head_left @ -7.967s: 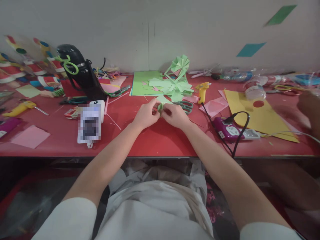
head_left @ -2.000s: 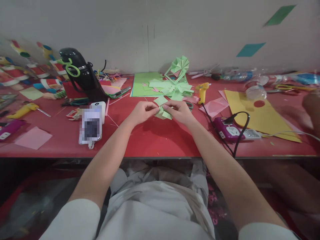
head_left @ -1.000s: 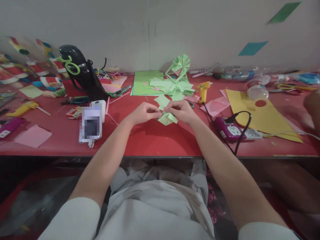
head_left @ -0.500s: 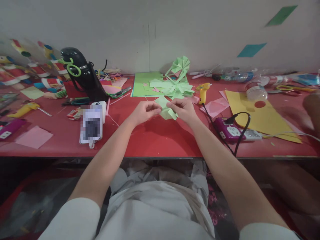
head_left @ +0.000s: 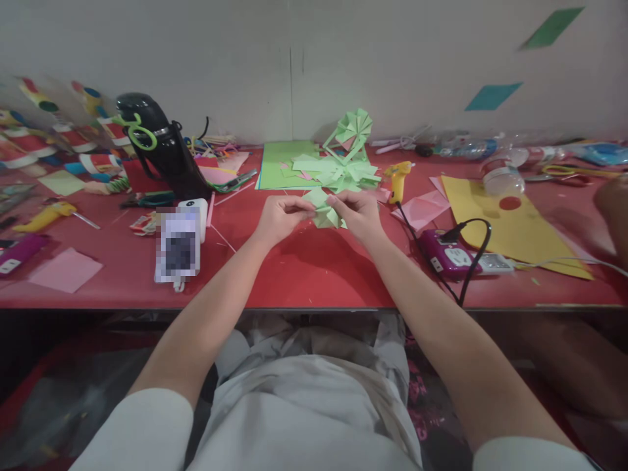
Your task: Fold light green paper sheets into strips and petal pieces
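Fingers (head_left: 297, 201) on our left hand (head_left: 279, 219) and right hand (head_left: 362, 212) pinch folded green paper (head_left: 330, 218), right of the black flask (head_left: 171, 160).

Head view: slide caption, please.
Left hand and right hand hold folded green paper over a red table, glue gun at right.

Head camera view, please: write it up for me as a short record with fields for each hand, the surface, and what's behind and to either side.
Left hand: left hand, fingers at the left edge of a pale green folded paper piece
Right hand: right hand, fingers pinching the same piece from the right
Surface: red tabletop
Behind: pale green pleated paper rosette
Left side: glossy black cylindrical bottle, tilted in view; pink square paper sheet
Right side: yellow plastic glue gun; purple plastic power strip
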`<control>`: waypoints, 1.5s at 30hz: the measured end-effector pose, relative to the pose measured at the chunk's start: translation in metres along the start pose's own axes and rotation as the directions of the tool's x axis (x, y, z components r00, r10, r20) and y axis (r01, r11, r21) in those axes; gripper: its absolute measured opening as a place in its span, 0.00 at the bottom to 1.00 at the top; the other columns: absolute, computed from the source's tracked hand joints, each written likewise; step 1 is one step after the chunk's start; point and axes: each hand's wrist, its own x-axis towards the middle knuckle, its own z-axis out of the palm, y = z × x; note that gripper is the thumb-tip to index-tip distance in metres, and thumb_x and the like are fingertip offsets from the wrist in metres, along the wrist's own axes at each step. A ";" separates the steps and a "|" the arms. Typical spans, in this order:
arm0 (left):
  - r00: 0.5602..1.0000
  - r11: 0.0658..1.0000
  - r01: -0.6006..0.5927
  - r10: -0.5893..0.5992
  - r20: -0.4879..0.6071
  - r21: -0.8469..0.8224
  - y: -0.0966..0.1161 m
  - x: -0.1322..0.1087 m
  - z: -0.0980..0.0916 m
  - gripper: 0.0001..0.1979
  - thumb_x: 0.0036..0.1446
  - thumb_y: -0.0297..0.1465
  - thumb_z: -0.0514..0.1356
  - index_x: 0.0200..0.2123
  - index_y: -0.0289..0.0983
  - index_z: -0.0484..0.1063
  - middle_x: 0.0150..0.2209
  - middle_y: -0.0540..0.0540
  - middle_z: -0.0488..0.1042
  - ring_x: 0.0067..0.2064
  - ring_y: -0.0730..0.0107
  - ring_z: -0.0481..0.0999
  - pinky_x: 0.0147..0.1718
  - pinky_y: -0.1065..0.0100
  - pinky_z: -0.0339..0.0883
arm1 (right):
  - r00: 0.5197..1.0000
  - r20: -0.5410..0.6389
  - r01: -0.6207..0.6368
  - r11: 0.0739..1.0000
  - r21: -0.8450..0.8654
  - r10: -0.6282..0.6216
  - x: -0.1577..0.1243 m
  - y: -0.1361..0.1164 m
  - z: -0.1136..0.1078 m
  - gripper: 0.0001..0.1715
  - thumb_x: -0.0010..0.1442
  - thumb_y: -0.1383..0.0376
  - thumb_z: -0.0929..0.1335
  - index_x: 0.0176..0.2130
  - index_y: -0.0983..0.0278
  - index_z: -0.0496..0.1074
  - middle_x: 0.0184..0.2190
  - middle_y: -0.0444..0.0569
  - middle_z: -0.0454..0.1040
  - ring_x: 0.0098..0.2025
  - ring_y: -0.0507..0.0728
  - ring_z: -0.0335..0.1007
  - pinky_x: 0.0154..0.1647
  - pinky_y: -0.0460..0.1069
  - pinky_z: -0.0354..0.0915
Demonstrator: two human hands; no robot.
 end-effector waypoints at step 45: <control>0.974 0.916 -0.226 0.219 0.059 0.331 -0.001 0.000 -0.005 0.06 0.57 0.33 0.63 0.30 0.39 0.78 0.36 0.45 0.79 0.39 0.66 0.77 0.38 0.65 0.69 | 0.983 0.089 0.172 0.972 -0.157 -0.160 -0.006 0.005 0.009 0.20 0.56 0.47 0.72 0.34 0.60 0.73 0.30 0.45 0.73 0.32 0.53 0.68 0.33 0.50 0.67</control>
